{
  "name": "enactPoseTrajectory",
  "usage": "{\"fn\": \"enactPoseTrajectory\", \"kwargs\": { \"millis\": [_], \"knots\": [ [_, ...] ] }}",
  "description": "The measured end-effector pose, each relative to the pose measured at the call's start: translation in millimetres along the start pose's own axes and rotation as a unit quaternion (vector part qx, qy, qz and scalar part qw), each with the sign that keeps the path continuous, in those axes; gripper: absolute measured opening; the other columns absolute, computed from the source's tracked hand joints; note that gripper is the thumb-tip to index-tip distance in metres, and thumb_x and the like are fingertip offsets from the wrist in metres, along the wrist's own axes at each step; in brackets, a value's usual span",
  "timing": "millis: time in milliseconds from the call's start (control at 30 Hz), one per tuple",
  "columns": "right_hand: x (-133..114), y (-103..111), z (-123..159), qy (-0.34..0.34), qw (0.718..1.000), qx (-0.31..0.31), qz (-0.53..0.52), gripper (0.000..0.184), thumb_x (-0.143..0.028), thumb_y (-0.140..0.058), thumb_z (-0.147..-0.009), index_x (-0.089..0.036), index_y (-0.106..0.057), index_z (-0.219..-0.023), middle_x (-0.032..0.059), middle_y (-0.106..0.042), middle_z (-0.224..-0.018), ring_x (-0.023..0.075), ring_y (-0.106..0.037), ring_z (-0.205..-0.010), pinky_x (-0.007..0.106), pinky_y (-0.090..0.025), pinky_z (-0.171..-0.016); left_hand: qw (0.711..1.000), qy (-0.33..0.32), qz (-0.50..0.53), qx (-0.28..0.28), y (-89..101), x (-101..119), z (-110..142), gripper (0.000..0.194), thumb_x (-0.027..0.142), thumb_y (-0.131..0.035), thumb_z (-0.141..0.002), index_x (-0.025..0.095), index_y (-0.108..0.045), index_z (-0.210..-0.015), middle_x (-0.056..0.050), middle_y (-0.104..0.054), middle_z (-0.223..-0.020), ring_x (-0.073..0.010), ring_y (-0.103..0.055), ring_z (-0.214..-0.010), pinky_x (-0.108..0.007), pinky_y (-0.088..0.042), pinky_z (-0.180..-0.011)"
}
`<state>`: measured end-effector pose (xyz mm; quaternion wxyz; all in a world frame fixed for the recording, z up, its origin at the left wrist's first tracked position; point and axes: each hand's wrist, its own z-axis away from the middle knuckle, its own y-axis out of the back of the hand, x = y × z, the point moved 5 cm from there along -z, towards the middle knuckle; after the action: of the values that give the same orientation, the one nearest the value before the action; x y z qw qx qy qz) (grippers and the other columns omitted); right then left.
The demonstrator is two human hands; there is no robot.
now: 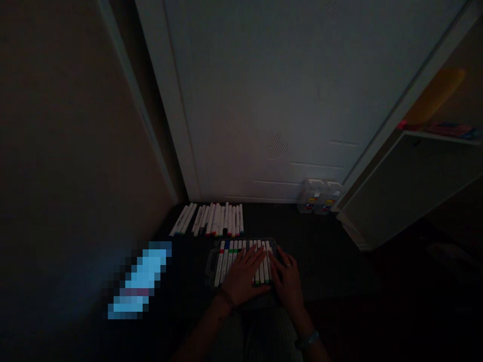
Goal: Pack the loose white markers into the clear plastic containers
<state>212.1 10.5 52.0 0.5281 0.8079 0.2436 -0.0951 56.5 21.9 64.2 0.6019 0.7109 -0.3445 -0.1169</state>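
The room is dark. A clear plastic case (212, 262) lies on the dark floor, filled with a row of white markers (228, 257) with coloured ends. My left hand (243, 279) rests flat on the markers in the case, fingers stretched forward. My right hand (289, 282), with a ring on one finger, lies flat at the right end of the same row. Several more white markers (213, 219) lie loose in a row on the floor just beyond the case, near the wall.
A white door (287, 100) rises straight ahead. Two small clear containers (319, 197) stand at its foot. A white shelf unit (407, 186) stands to the right. A glowing blue screen (139, 280) lies on the floor at left, beside a brown wall.
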Motion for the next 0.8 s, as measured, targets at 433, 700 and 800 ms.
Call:
{"fn": "enactPoseTrajectory", "kwargs": {
  "millis": [433, 700, 800],
  "knots": [
    [-3.4, 4.3, -0.5, -0.003, 1.0, 0.006, -0.008, 0.042, -0.024, -0.046, -0.092, -0.036, -0.051, -0.132, 0.0014, -0.043, -0.144, 0.025, -0.045, -0.122, 0.046, -0.044, -0.098, 1.0, 0.0, 0.001, -0.006, 0.9, 0.6, 0.3, 0.088, 0.071, -0.049, -0.078, 0.026, -0.02, -0.149, -0.004, -0.027, -0.155, -0.0295, -0.023, -0.141, -0.05, -0.02, -0.113],
    [-0.7, 0.8, -0.2, -0.009, 1.0, -0.005, -0.005, 0.042, -0.023, -0.045, -0.092, -0.036, -0.052, -0.132, 0.0005, -0.042, -0.145, 0.0247, -0.044, -0.122, 0.045, -0.044, -0.099, 1.0, -0.001, -0.005, -0.004, 0.5, 0.6, 0.3, 0.087, 0.071, -0.048, -0.079, 0.027, -0.02, -0.149, -0.004, -0.027, -0.154, -0.0298, -0.025, -0.14, -0.049, -0.02, -0.113],
    [-1.4, 1.1, -0.4, -0.006, 1.0, 0.0, -0.004, 0.042, -0.024, -0.046, -0.092, -0.036, -0.052, -0.132, 0.0007, -0.042, -0.145, 0.0243, -0.045, -0.121, 0.045, -0.044, -0.099, 1.0, 0.001, -0.004, -0.002, 0.3, 0.9, 0.1, 0.087, 0.07, -0.049, -0.079, 0.026, -0.021, -0.149, -0.005, -0.028, -0.154, -0.0296, -0.025, -0.14, -0.049, -0.019, -0.113]
  ]
}}
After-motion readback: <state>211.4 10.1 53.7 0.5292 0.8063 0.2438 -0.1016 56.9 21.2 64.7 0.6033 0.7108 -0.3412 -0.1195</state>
